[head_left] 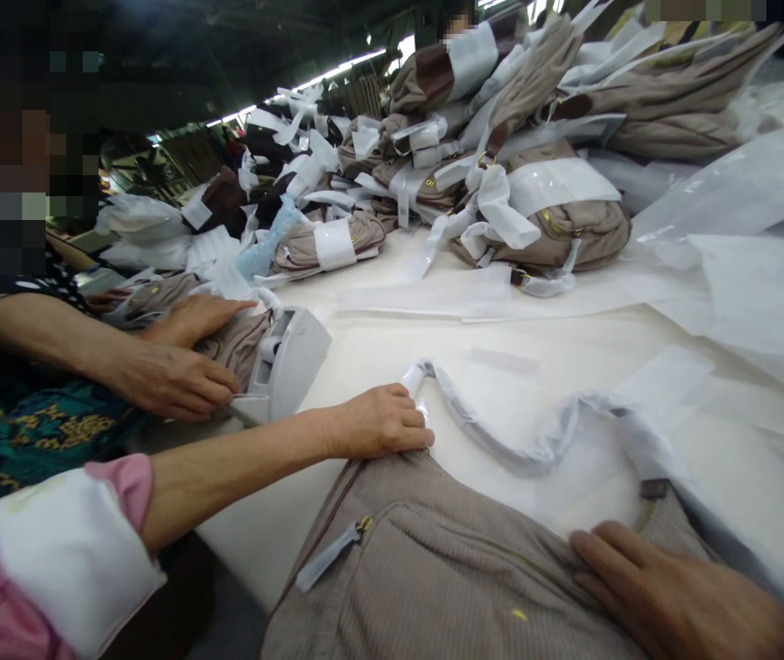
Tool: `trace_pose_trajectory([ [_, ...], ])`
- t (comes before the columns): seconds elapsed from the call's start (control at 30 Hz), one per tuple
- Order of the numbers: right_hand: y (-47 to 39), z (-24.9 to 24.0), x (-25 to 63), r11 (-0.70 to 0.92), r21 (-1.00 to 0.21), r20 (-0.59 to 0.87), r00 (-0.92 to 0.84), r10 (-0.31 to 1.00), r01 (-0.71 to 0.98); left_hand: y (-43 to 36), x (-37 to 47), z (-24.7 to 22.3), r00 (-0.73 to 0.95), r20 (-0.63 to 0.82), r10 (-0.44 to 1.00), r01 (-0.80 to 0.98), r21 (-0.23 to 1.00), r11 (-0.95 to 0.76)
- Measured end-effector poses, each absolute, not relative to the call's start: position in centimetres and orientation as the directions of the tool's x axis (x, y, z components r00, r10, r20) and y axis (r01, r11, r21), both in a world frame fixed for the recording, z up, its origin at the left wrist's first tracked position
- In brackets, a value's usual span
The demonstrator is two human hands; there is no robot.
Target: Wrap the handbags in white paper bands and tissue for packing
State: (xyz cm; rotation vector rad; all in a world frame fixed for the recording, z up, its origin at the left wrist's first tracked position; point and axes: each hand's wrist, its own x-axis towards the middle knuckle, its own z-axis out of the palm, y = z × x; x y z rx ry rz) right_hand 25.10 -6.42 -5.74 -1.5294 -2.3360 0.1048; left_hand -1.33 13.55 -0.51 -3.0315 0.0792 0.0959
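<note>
A taupe corduroy bag (447, 568) lies on the white table before me, its zipper pull wrapped in white film. My left hand (384, 423) is closed on the bag's upper left corner, where the wrapped strap (494, 440) begins. That strap curves across the table to the bag's right side, ending near a small brown tab (654, 489). On the bag's right part rests my right hand (680, 587), palm down, fingers stretched toward the zipper.
At the left, another person's hands (175, 376) handle a taupe bag beside a grey tape dispenser (295, 357). Wrapped bags (557, 206) are piled along the table's (392, 330) far side. Translucent sheets (763, 293) lie at the right.
</note>
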Motion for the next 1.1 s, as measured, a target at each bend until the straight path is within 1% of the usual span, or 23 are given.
trace_pose_trajectory([
  [0.07, -4.9, -4.1, 22.9, 0.462, -0.208, 0.28, -0.4, 0.873, 0.862, 13.0, -0.8, -0.6, 0.997, -0.03, -0.068, -0.072, -0.136, -0.988],
  [0.1, -4.0, -3.4, 21.5, 0.46, -0.231, 0.238, -0.409, 0.881, 0.858, 12.7, -0.5, -0.6, 0.997, -0.013, -0.077, -0.078, -0.154, -0.985],
  [0.13, -3.2, -2.8, 19.9, 0.4, -0.28, 0.166, -0.366, 0.915, 0.873, 12.5, -0.3, -0.5, 0.997, -0.002, -0.082, -0.082, -0.17, -0.982],
  [0.2, -1.6, -2.1, 17.1, 0.253, -0.411, -0.049, -0.299, 0.953, 0.876, 12.5, 0.1, -0.4, 0.994, -0.007, -0.11, -0.109, -0.184, -0.977],
  [0.27, -0.4, -2.0, 15.2, 0.162, -0.488, -0.228, -0.305, 0.925, 0.857, 13.1, 0.2, -0.2, 0.985, -0.04, -0.171, -0.175, -0.167, -0.97],
  [0.3, 0.0, -2.1, 14.7, 0.156, -0.503, -0.279, -0.331, 0.902, 0.85, 13.5, 0.2, 0.0, 0.977, -0.06, -0.204, -0.211, -0.153, -0.965],
  [0.37, 0.4, -2.2, 14.6, 0.186, -0.505, -0.318, -0.382, 0.868, 0.843, 14.7, 0.1, 0.4, 0.965, -0.09, -0.245, -0.256, -0.136, -0.957],
  [0.53, 0.4, -2.8, 15.5, 0.27, -0.511, -0.3, -0.464, 0.834, 0.816, 16.9, -0.6, 0.9, 0.97, -0.148, -0.191, -0.211, -0.131, -0.969],
  [0.63, 0.3, -3.2, 15.3, 0.334, -0.468, -0.244, -0.483, 0.841, 0.818, 17.0, -1.2, 0.3, 0.976, -0.144, -0.163, -0.18, -0.116, -0.977],
  [0.77, 0.0, -2.7, 15.7, 0.392, -0.385, -0.106, -0.463, 0.88, 0.835, 16.7, -2.1, -0.4, 0.992, -0.117, -0.056, -0.066, -0.086, -0.994],
  [0.83, -0.2, -2.0, 17.3, 0.469, -0.354, 0.004, -0.5, 0.866, 0.809, 15.9, -2.5, -0.1, 0.996, -0.079, 0.028, 0.024, -0.053, -0.998],
  [0.87, -0.3, -1.7, 18.4, 0.503, -0.316, 0.076, -0.507, 0.859, 0.805, 15.2, -2.6, 0.3, 0.996, -0.054, 0.066, 0.065, -0.026, -0.998],
  [0.93, -0.2, -1.4, 20.9, 0.51, -0.201, 0.213, -0.471, 0.856, 0.836, 13.0, -2.8, 1.0, 0.993, 0.0, 0.118, 0.118, 0.055, -0.991],
  [0.97, -0.1, -1.5, 21.9, 0.492, -0.153, 0.23, -0.453, 0.861, 0.857, 11.7, -2.9, 1.2, 0.992, 0.017, 0.127, 0.125, 0.107, -0.986],
  [1.0, 0.0, -1.7, 22.8, 0.489, -0.133, 0.197, -0.46, 0.866, 0.862, 10.4, -2.9, 1.2, 0.991, 0.025, 0.129, 0.124, 0.161, -0.979],
  [1.03, 0.2, -1.9, 23.3, 0.503, -0.139, 0.139, -0.486, 0.863, 0.853, 9.2, -2.8, 1.0, 0.991, 0.025, 0.13, 0.122, 0.209, -0.97],
  [1.1, 0.5, -2.5, 23.6, 0.569, -0.216, 0.013, -0.58, 0.814, 0.794, 7.4, -2.7, 0.2, 0.991, 0.01, 0.137, 0.129, 0.276, -0.952],
])
